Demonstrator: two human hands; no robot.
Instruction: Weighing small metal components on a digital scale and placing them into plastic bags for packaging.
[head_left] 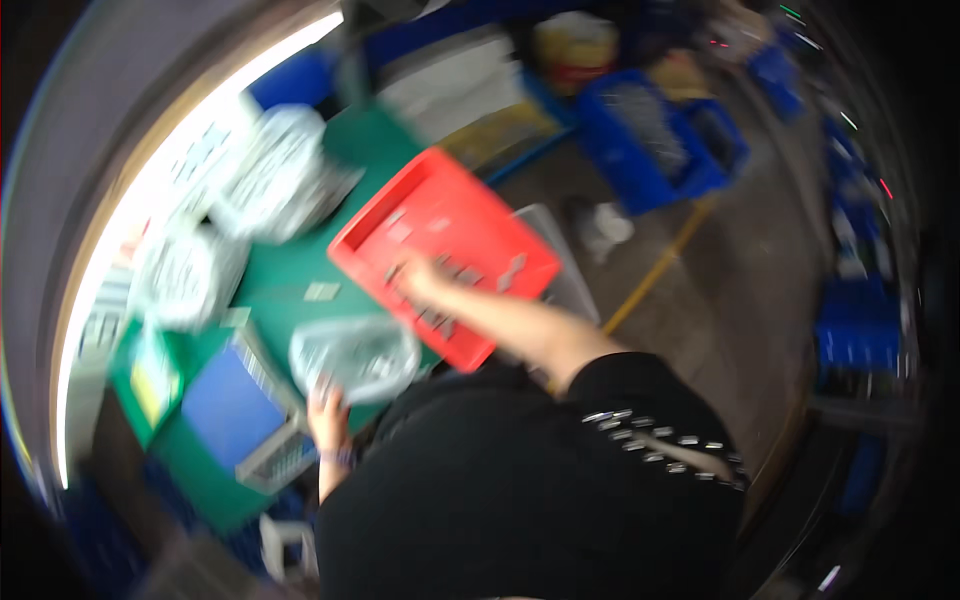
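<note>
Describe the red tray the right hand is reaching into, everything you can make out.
The red tray is a shallow rectangular bin, plastic by its look, with a low raised rim. It lies skewed on the green table, its near right part jutting past the table edge. Several small pale pieces are scattered inside; blur hides what they are. The right hand reaches over its near edge, fingers down among the pieces.

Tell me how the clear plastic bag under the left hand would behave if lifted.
The clear bag looks crumpled and full of small pieces, so it would probably sag and shift. Its shiny film may be slippery where the left hand touches it. The blur hides its contents.
</note>
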